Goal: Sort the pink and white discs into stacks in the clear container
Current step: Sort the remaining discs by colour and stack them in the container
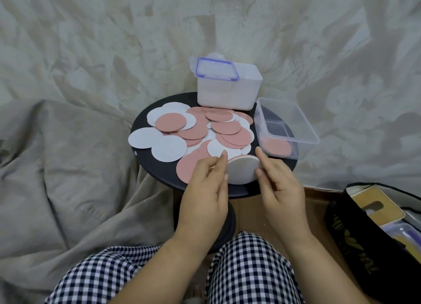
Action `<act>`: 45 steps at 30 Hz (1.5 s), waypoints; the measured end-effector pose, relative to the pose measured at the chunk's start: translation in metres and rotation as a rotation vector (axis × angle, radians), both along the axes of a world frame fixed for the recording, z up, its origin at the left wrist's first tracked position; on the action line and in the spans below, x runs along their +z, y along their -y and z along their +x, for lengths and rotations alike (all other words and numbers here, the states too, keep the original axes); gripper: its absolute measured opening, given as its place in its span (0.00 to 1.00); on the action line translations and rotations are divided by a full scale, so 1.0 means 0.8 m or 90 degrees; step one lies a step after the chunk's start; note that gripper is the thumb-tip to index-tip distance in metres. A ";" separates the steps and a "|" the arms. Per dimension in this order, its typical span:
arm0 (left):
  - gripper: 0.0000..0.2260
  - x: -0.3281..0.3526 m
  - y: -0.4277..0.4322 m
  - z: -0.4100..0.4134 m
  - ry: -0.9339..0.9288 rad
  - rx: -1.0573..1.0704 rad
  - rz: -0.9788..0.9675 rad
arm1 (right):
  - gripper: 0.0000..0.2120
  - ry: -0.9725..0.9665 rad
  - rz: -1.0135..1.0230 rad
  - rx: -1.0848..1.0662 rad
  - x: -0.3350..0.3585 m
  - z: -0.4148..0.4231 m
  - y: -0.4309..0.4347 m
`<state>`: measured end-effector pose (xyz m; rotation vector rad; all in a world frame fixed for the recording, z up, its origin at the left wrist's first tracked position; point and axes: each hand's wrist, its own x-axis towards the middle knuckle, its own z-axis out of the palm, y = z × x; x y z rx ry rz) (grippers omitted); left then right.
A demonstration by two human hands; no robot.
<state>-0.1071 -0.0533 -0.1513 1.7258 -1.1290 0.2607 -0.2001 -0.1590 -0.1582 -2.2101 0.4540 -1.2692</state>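
Your left hand and right hand face each other, fingers curled, gripping a small stack of discs by its opposite edges, white face toward you, though its count is hard to judge from here. You seem to be squaring that stack, so the next move calls for carrying it just beyond your right hand into the clear container, where pink discs already lie at the near end, and setting it apart from them. The loose discs left to sort lie spread on the black table just ahead of your left hand.
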 end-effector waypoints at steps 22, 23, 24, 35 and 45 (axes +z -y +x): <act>0.12 0.001 -0.006 0.005 -0.144 0.033 -0.094 | 0.18 0.030 0.181 0.038 0.014 -0.007 0.000; 0.11 0.003 -0.005 0.005 -0.156 0.030 -0.092 | 0.18 0.025 0.203 0.052 0.015 -0.008 0.002; 0.11 0.005 -0.004 0.005 -0.168 0.027 -0.092 | 0.18 0.022 0.226 0.067 0.018 -0.011 0.005; 0.21 0.050 0.094 0.021 -0.058 -0.110 0.096 | 0.12 -0.149 0.343 0.105 0.138 -0.038 0.152; 0.15 0.037 0.153 0.039 -0.014 -0.160 0.103 | 0.08 -0.569 0.259 0.170 0.160 0.027 0.243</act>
